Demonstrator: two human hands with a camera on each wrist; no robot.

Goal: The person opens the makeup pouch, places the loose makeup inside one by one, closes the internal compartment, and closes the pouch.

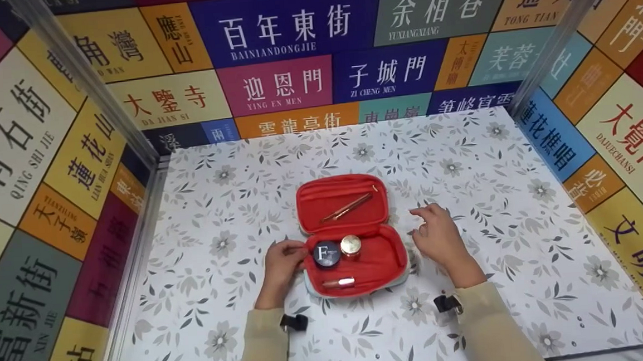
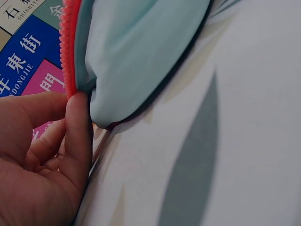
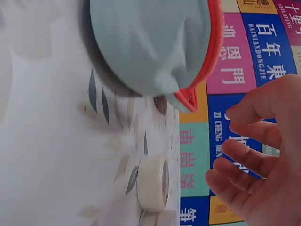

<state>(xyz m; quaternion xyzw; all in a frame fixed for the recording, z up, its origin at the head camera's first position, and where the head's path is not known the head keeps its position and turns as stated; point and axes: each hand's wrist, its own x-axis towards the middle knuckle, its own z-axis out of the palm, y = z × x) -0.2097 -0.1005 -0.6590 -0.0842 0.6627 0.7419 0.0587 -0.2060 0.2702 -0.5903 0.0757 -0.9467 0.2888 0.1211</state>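
A cosmetic case (image 1: 380, 277) with red lining and a pale blue outside lies unzipped, its lid folded back. My left hand (image 1: 283, 266) pinches the rim at the case's left back corner; the left wrist view shows thumb and finger at the end of the red zip (image 2: 69, 52). Inside the base are a dark round container (image 1: 326, 254) marked F, a gold-capped jar (image 1: 350, 245) and a lipstick-like tube (image 1: 339, 283). A slim rose-gold stick (image 1: 348, 207) lies in the lid. My right hand (image 1: 439, 237) hovers right of the case, fingers loosely bent, holding nothing.
The case stands mid-table on a white floral tabletop (image 1: 222, 287). Panels with printed place names (image 1: 290, 26) enclose the back and both sides. A cream ring-shaped object (image 3: 153, 183) appears low in the right wrist view; its kind is unclear.
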